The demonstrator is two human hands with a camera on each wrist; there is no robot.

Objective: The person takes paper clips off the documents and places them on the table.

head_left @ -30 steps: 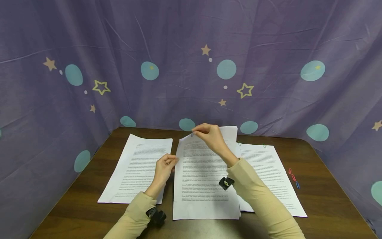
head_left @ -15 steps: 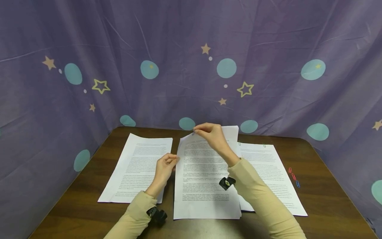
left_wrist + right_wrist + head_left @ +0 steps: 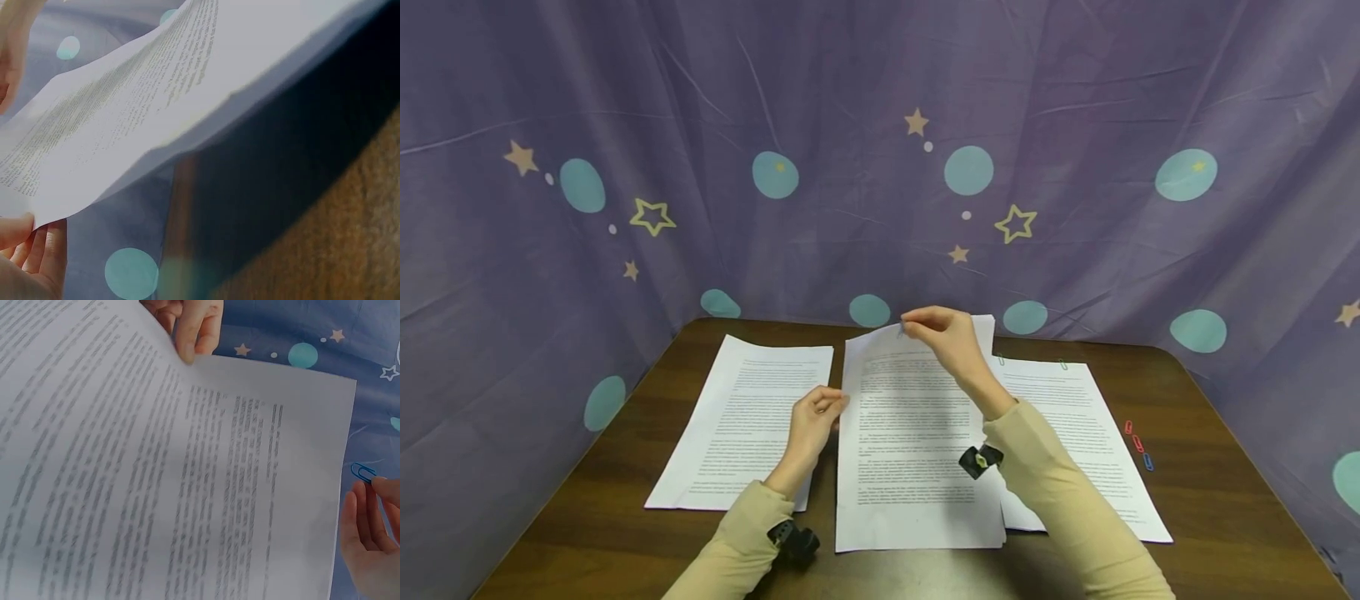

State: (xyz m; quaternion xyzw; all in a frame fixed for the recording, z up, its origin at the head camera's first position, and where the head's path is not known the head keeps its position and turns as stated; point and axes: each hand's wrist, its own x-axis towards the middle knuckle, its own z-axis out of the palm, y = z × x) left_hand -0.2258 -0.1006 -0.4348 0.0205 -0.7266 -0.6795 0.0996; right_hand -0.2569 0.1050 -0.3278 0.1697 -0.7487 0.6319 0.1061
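My left hand [image 3: 812, 425] pinches the left edge of a printed stack of paper [image 3: 917, 525], held raised and slightly curved in the middle. In the left wrist view the thumb lies on the front of the stack [image 3: 156, 100], with the fingers behind. My right hand [image 3: 951, 346] is at the top edge of the stack in the head view, pinching a blue paper clip [image 3: 362, 472] between thumb and fingertips. In the right wrist view a gap shows between the clip and the paper's edge [image 3: 347, 419].
Another printed stack [image 3: 760, 433] lies on the wooden table [image 3: 1217, 500] at the left. At the right, partly covered, lies a stack [image 3: 1075, 450] with two green paper clips on its top edge. Two red paper clips [image 3: 1137, 443] and a blue paper clip [image 3: 1147, 462] lie beside it.
My right hand has moved right along the top edge with the paper clip, away from the paper's upper left corner. My left hand keeps its pinch and has barely moved.
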